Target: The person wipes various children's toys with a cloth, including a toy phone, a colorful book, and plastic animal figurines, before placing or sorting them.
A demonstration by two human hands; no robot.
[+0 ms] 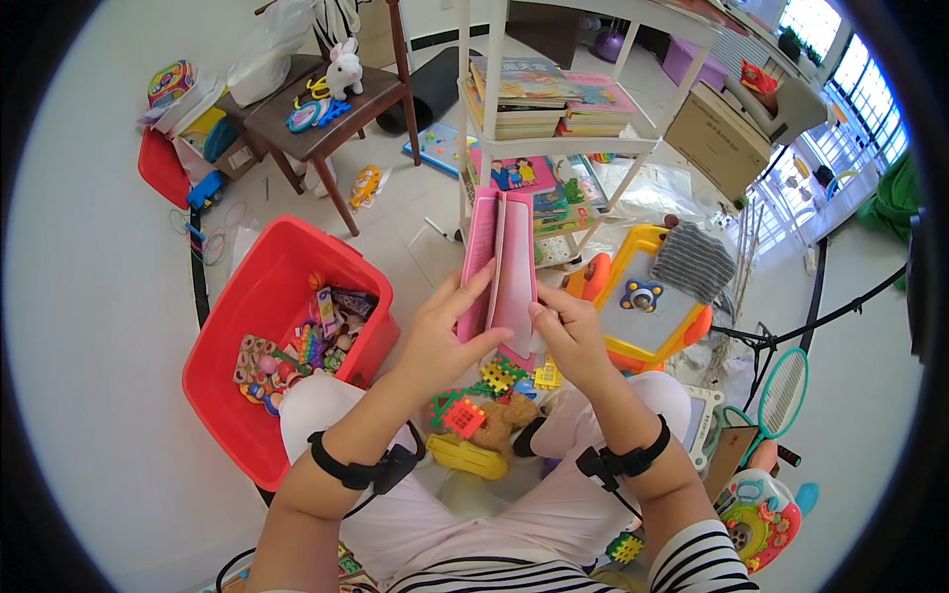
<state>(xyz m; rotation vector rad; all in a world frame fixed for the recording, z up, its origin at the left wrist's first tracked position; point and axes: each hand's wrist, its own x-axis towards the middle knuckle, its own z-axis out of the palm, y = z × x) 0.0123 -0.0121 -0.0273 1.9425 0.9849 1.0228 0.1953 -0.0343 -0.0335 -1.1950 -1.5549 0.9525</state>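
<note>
Between my hands stands a pink book, upright and partly open, its pages seen from the edge. My left hand lies against its left side, with the fingers on the pages. Its right edge is pinched between the thumb and fingers of my right hand. Below the book, yellow, green and red plastic building panels lie on the floor between my legs, beside a brown plush toy and a yellow plastic piece.
A red plastic tub with small toys stands at left. Ahead is a white shelf rack with stacked books. A yellow-framed drawing board is at right, near a badminton racket. A wooden chair holds a plush rabbit.
</note>
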